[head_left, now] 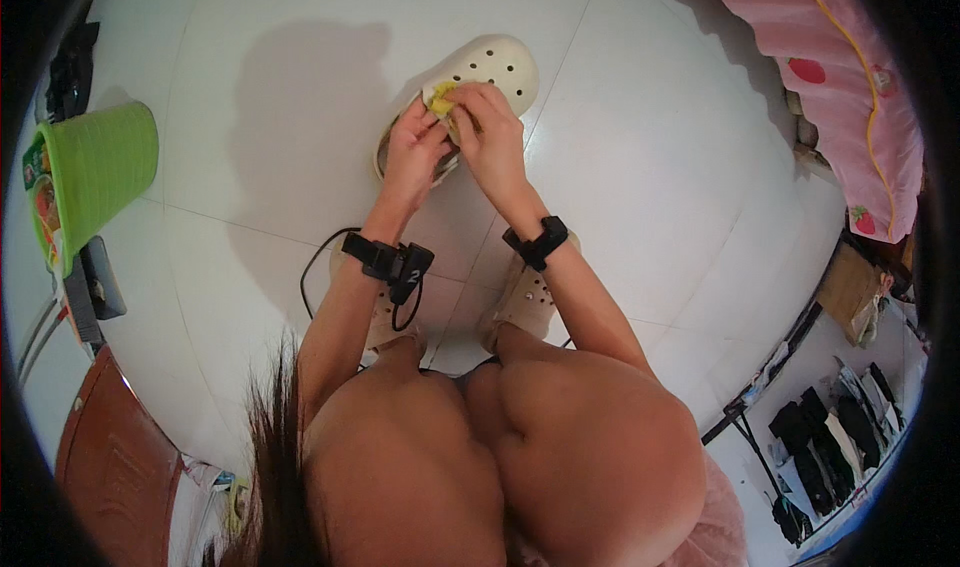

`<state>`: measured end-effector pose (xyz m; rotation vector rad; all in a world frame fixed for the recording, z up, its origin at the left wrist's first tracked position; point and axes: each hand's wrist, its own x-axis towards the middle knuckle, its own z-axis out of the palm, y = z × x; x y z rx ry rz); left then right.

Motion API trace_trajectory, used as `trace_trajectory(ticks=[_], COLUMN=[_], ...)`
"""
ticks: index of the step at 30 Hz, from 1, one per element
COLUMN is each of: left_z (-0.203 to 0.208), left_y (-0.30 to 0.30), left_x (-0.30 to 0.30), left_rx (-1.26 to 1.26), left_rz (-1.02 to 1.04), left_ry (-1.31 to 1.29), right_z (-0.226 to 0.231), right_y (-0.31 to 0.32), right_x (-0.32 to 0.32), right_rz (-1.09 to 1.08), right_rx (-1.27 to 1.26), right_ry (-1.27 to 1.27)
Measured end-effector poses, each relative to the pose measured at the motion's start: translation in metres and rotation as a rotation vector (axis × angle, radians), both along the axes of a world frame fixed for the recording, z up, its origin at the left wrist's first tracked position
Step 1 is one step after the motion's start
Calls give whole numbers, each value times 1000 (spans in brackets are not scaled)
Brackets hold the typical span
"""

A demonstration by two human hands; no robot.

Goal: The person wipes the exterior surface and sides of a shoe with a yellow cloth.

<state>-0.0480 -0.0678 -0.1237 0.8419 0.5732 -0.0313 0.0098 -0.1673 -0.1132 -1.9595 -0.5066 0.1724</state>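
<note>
A cream clog with round holes in its upper (493, 62) is held over the tiled floor, its toe pointing away to the upper right. My left hand (412, 155) is closed at the near edge of the clog's opening, fingers curled toward its inside. Between the hands sits a small crumpled yellow piece (441, 98), its kind unclear. My right hand (488, 137) pinches this piece against the clog's upper; the fingertips partly cover it. Both wrists carry black straps, the left with a small black box (408, 271) and a cable.
Clogs (526, 302) of a like pale colour are on my feet below. A green bin (110, 162) stands at the left, near a brown wooden panel (115, 452). Pink strawberry-print cloth (850, 77) hangs at the upper right. Dark items (830, 437) lie at the lower right.
</note>
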Motion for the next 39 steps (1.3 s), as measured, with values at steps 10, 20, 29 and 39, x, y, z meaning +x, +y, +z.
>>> trace_trajectory(ticks=[10, 20, 29, 39], left_z=[-13, -19, -5, -3], left_y=[-1, 8, 6, 8], left_x=[-15, -11, -6, -9], left_rx=[159, 188, 126, 75], left_rz=[14, -142, -143, -80], left_ry=[33, -6, 23, 60], right_z=[4, 9, 13, 15], right_y=[7, 7, 13, -34], right_x=[-13, -8, 9, -22], right_rz=[107, 36, 50, 23], right_rx=[-13, -60, -137, -159], right_ry=[-63, -79, -77, 44])
